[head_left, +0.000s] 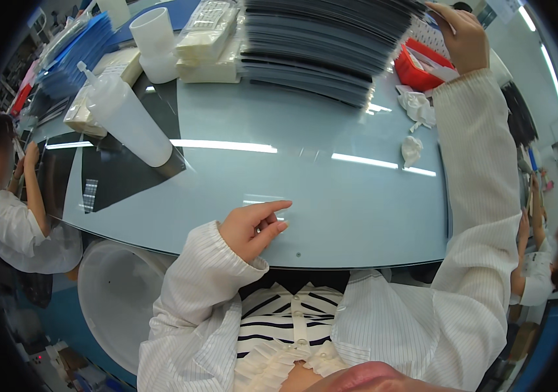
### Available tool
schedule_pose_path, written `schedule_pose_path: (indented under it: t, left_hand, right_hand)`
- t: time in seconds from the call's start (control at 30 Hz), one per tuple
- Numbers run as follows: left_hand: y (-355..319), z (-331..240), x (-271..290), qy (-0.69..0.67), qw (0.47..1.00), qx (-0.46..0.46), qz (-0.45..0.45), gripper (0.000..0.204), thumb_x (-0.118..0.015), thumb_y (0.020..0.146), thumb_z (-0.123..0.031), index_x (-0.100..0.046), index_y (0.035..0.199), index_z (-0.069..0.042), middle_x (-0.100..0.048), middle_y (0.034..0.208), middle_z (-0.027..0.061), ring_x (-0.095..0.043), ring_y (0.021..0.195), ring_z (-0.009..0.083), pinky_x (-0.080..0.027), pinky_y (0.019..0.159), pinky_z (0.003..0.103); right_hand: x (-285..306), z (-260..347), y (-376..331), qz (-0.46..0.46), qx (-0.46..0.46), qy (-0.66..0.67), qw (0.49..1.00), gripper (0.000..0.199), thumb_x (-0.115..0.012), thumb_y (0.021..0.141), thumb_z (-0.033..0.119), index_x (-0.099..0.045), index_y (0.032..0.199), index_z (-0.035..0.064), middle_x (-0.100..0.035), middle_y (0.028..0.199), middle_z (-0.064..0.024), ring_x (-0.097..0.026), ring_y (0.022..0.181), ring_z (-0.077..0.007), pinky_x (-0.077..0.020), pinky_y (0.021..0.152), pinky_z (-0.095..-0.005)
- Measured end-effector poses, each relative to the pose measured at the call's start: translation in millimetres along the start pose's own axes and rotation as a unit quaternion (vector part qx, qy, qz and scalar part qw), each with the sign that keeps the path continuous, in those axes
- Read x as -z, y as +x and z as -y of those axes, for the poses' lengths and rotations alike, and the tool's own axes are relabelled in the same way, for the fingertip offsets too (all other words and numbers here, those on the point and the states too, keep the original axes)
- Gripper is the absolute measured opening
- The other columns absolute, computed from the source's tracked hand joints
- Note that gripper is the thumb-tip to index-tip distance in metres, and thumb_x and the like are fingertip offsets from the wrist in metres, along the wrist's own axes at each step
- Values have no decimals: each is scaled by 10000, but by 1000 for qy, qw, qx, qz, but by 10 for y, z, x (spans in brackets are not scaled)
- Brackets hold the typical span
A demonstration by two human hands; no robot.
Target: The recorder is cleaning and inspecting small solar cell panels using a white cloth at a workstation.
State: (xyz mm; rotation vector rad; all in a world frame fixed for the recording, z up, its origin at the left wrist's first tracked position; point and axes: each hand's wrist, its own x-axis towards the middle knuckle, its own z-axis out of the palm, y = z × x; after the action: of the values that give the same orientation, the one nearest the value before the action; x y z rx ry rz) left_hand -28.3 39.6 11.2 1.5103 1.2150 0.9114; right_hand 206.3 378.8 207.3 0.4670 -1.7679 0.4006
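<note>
My left hand (253,230) hovers over the near part of the glass-topped table (331,189), holding nothing. Its index finger and thumb stretch out to the right, with the other fingers loosely curled. At the far right, my right hand (465,39) reaches to the top corner of a tall stack of dark, thin, flat sheets (318,49). The fingertips bend around the corner of an upper sheet and seem to pinch it. How many sheets lie between them is hidden.
Left of the stack are packs of pale wipes (207,36), a white cup (154,36), a squeeze bottle (128,117) and blue sheets (79,52). A red bin (416,73) and crumpled tissues (413,150) lie right. A white tub (118,300) stands below; people work at both sides.
</note>
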Motion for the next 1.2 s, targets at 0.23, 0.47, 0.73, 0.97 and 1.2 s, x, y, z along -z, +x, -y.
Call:
schedule_pose_path:
  t: [0.23,0.47,0.73,0.97,1.2]
  left_hand:
    - [-38,-65,89,-114,990,84,16,505,-494,934,-325,-418,1341,-35,-583,909,55,-548,709,111,-475,601,244]
    - [122,-168,-137,-701,702,-99,83,1017,-242,750,-818,-305,1396,-35,-420,1380,124,-431,1240,277,-331,1039,391]
    - [-63,-41,-90,-666,743,-26,57,590,-388,935,-504,-463,1288,-36,-542,1259,126,-542,1129,245,-429,955,388]
    - [-277,113,8,-624,752,2,211,428,-446,904,-172,-442,1294,3,-537,1258,124,-536,1134,198,-414,957,322]
    - [-146,-217,-179,-420,901,60,88,407,-505,858,-97,-491,1243,34,-579,1151,114,-512,1081,182,-375,945,309]
  right_hand:
    - [-917,1579,-77,276,88,-562,775,220,-680,805,116,-679,1025,109,-653,1055,-50,-611,898,-206,-514,713,-298]
    - [-1863,2302,-611,210,168,-466,843,143,-669,714,182,-705,845,138,-675,833,17,-515,705,-105,-368,532,-238]
    - [-1941,2807,-1080,352,-62,-270,894,201,-660,776,268,-689,805,72,-656,856,-26,-494,625,-124,-369,523,-232]
    - [-1174,2701,-1110,56,-534,-267,800,387,-709,780,306,-632,978,-17,-595,981,-100,-550,741,-126,-410,571,-233]
    - [-1062,2906,-1319,-89,-682,-79,721,171,-629,856,127,-626,810,-38,-532,606,-14,-442,450,-79,-326,430,-202]
